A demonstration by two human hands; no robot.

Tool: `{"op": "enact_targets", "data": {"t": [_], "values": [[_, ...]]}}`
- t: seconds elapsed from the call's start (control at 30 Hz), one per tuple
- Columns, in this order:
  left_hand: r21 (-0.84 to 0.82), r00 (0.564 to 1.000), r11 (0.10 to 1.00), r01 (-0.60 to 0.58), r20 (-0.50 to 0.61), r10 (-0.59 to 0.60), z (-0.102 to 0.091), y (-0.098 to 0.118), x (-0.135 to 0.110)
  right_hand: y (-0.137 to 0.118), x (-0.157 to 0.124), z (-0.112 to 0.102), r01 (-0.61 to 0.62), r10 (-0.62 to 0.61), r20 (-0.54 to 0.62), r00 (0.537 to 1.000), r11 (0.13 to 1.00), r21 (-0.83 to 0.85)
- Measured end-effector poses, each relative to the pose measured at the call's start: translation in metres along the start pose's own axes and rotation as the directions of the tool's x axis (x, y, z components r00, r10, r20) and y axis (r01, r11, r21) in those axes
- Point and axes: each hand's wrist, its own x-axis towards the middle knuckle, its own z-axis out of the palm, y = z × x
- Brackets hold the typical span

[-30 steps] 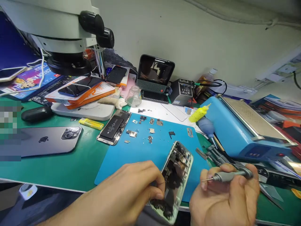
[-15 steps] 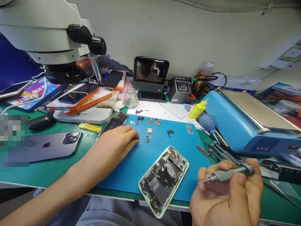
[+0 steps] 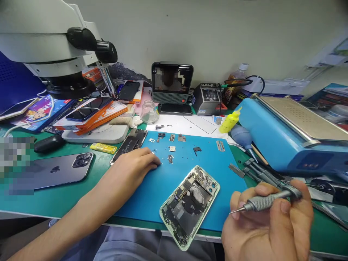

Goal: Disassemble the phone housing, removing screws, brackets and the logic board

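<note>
My right hand [image 3: 272, 221] grips a grey screwdriver [image 3: 263, 202], its thin tip pointing left. On the blue mat [image 3: 146, 203], my left hand [image 3: 137, 165] rests with its fingers bent and drawn together; whatever is under the fingertips is hidden. Tiny screws and small phone parts, among them a metal SIM reader [image 3: 172, 148] and a camera module [image 3: 161, 135], lie just beyond those fingers. Between my hands an opened phone housing [image 3: 189, 208] with a pale green frame lies tilted, its lower end over the table edge. A phone screen assembly [image 3: 132, 143] is behind my left hand.
A microscope [image 3: 70, 78] overhangs the left side. A dark phone [image 3: 61, 167] lies at left near a yellow lighter [image 3: 103, 148]. On the right stand a blue heating plate machine [image 3: 293, 145], a blower bulb [image 3: 241, 137], a yellow bottle [image 3: 230, 122] and several screwdrivers [image 3: 258, 172].
The view has shifted slightly. My right hand with the screwdriver appears a little further right and lower. My left hand stays almost in place on the mat.
</note>
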Motion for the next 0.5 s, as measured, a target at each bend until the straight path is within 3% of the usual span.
{"op": "enact_targets", "data": {"t": [0.5], "values": [[-0.072, 0.999, 0.997, 0.026, -0.042, -0.029, 0.002, 0.0019, -0.0011, 0.0026, 0.0009, -0.0032, 0.017, -0.017, 0.018, 1.0, 1.0, 0.021]]}}
